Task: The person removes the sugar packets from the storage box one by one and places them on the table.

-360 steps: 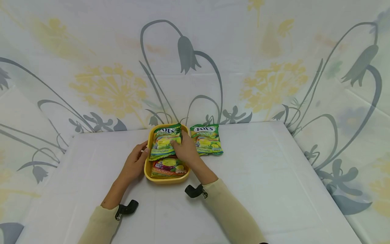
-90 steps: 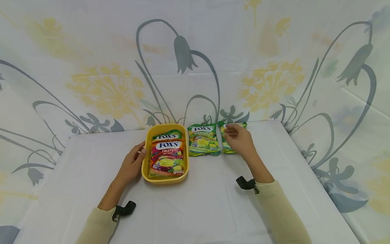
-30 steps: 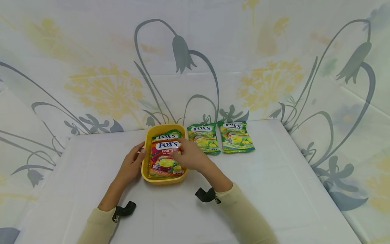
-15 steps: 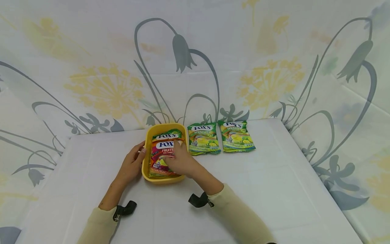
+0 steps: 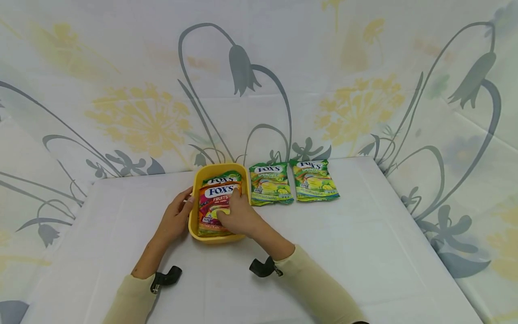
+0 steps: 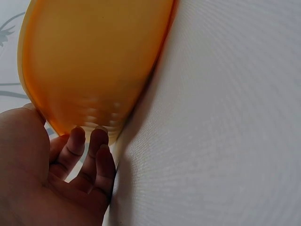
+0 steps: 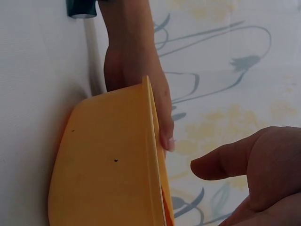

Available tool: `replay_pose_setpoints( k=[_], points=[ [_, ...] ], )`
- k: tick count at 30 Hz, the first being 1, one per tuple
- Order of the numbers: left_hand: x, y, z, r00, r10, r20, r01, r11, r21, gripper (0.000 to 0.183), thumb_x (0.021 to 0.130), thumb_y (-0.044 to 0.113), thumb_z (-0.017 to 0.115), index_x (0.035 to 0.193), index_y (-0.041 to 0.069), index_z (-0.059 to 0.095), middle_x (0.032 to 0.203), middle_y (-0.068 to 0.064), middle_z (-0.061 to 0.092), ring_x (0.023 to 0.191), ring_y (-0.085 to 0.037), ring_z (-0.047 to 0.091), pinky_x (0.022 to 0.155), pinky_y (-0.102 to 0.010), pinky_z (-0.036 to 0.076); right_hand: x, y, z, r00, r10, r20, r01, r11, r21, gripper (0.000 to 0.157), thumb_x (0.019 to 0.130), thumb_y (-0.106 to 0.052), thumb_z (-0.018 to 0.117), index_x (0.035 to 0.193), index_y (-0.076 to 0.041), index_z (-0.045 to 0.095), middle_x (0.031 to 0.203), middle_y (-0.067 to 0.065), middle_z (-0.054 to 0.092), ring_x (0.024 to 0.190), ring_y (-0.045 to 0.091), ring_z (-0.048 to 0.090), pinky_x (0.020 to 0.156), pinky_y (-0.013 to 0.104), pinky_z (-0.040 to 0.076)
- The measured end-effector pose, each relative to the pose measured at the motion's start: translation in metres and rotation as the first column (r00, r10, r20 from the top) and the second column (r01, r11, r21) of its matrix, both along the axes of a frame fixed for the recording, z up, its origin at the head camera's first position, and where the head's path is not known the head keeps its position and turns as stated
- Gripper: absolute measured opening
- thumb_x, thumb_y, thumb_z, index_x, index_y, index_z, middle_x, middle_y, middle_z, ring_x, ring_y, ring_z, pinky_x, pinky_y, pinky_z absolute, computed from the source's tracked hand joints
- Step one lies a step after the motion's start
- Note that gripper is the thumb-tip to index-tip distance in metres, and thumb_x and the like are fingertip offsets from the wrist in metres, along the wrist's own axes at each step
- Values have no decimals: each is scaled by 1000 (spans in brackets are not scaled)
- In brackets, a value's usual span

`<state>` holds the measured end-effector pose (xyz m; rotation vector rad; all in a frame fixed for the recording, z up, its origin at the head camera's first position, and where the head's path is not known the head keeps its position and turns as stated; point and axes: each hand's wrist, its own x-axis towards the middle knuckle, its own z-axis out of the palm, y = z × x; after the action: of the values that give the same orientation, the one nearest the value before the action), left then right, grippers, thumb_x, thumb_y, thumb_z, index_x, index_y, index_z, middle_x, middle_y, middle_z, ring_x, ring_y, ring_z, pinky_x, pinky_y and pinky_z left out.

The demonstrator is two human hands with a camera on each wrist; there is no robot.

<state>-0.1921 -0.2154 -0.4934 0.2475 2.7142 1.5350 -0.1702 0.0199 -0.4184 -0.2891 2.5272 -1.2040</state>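
Observation:
A yellow plastic basket (image 5: 219, 240) lies on the white table and holds stacked candy bags. On top is a red Fox's Fruits candy bag (image 5: 212, 204), with a green Fox's candy bag (image 5: 230, 174) partly showing behind it. My left hand (image 5: 176, 215) holds the basket's left wall; in the left wrist view its thumb is at the rim and its fingers are against the outside. My right hand (image 5: 240, 216) reaches over the basket's right rim and grips the red bag by its right side, thumb on top; the other fingertips are hidden.
Two green Fox's Spring Tea candy bags lie in a row right of the basket: one near bag (image 5: 270, 185) close to its rim, and one farther bag (image 5: 314, 182). A flower-printed cloth (image 5: 356, 58) rises behind the table (image 5: 364, 252).
My right hand laid a second Spring Tea bag at the right, then came back to the basket and took hold of the red bag, which has shifted slightly left. My left hand stays put.

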Motion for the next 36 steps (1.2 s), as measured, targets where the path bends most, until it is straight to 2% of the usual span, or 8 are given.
replay_pose_setpoints(
  k=[5, 13, 16, 21, 27, 31, 36],
  points=[
    [0, -1, 0, 1000, 1, 3, -1, 1000, -2, 56, 107, 48, 38, 156, 21, 35, 124, -10, 52, 95, -25, 51, 72, -25, 48, -1, -1, -4, 999, -37, -7, 36, 997, -65, 87, 97, -26, 61, 158, 2, 5, 148, 27, 22, 123, 33, 47, 104, 47, 45],
    [-1, -1, 0, 1000, -3, 3, 3, 1000, 7, 56, 107, 47, 39, 156, 22, 35, 124, -10, 53, 95, -25, 53, 74, -25, 50, -2, -2, -5, 992, -121, -27, 117, 985, -123, 87, 97, -24, 63, 158, 0, 7, 144, 24, 26, 122, 33, 49, 101, 48, 48],
    [-1, -1, 0, 1000, -3, 4, 3, 1000, 4, 56, 107, 47, 39, 156, 21, 35, 124, -10, 53, 95, -25, 53, 74, -25, 50, -3, -1, -5, 990, -137, -19, 132, 980, -146, 79, 97, -26, 64, 155, 2, 18, 141, 22, 37, 121, 31, 52, 98, 45, 50],
    [-1, -1, 0, 1000, -6, 2, 6, 1000, 5, 56, 107, 46, 39, 156, 21, 34, 124, -10, 53, 95, -25, 54, 75, -26, 51, -5, 0, -11, 993, -116, -3, 113, 972, -204, 56, 98, -25, 64, 141, -2, 38, 125, 12, 57, 109, 21, 62, 88, 37, 56],
    [-1, -1, -1, 1000, -3, 4, 3, 1000, -6, 56, 106, 47, 39, 156, 22, 34, 124, -10, 54, 96, -25, 53, 77, -26, 50, -5, -5, -17, 992, -130, 7, 127, 957, -263, 55, 99, -20, 64, 144, -4, 36, 129, 12, 57, 113, 23, 62, 90, 39, 55],
    [-1, -1, -1, 1000, 0, 6, 0, 1000, -6, 56, 106, 47, 39, 156, 22, 34, 122, -10, 54, 97, -25, 53, 78, -25, 51, -5, -6, -18, 991, -130, -11, 123, 961, -249, 60, 98, -18, 64, 147, -6, 32, 132, 13, 55, 117, 25, 60, 93, 41, 54],
    [-1, -1, -1, 1000, -2, 12, 2, 1000, 3, 56, 106, 47, 39, 157, 22, 34, 122, -10, 54, 97, -25, 53, 78, -25, 51, -5, -4, -18, 989, -142, -38, 131, 967, -217, 61, 96, -15, 67, 146, -7, 32, 130, 15, 56, 114, 27, 62, 89, 41, 55]
  ],
)
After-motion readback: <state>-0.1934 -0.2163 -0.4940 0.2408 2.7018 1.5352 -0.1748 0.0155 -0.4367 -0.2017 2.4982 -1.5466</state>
